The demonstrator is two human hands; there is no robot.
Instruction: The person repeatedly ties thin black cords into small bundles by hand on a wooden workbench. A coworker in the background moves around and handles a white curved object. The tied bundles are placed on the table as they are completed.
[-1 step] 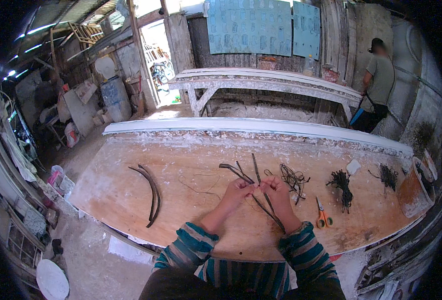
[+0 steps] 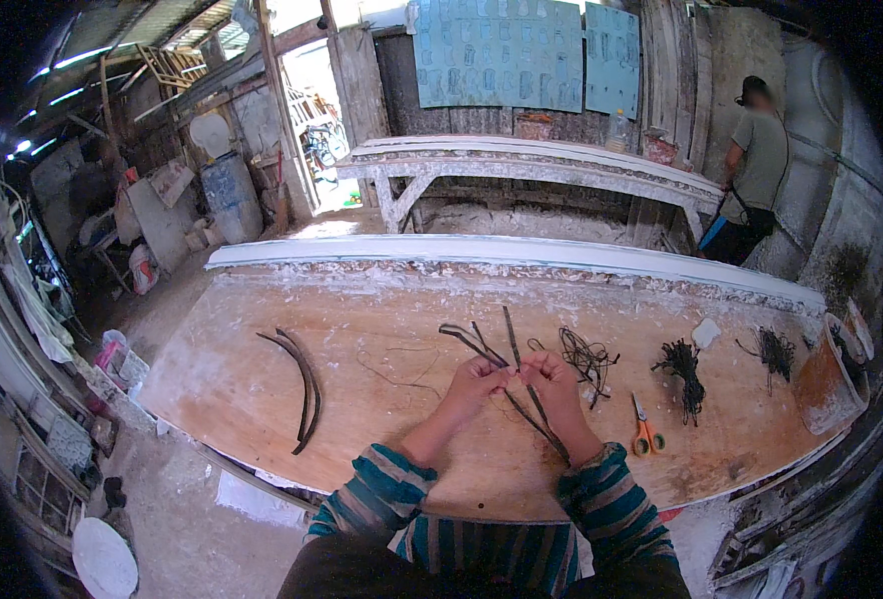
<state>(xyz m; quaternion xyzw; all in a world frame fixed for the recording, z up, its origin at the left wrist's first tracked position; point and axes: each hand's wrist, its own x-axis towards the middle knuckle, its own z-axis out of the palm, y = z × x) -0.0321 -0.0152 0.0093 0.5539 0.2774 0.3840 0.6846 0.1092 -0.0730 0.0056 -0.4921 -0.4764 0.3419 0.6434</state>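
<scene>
My left hand (image 2: pixel 477 381) and my right hand (image 2: pixel 553 381) meet above the middle of the wooden tabletop, fingertips pinched close together. Both are closed on dark, narrow strips (image 2: pixel 512 331) that cross between them; their ends stick out beyond my fingers at the far side and toward my right wrist. What lies right between the fingertips is too small to make out. Thin dark string (image 2: pixel 401 377) trails on the wood beside my left hand. Just past my right hand lies a loose tangle of black cord (image 2: pixel 587 357).
Two curved dark strips (image 2: pixel 307 389) lie at the left. Orange-handled scissors (image 2: pixel 645 435), a black cord bundle (image 2: pixel 683 377), another bundle (image 2: pixel 773 351) and a brown bucket (image 2: pixel 829 391) are at the right. A white-coated rail (image 2: pixel 501 250) borders the far edge. A person (image 2: pixel 757 165) stands beyond.
</scene>
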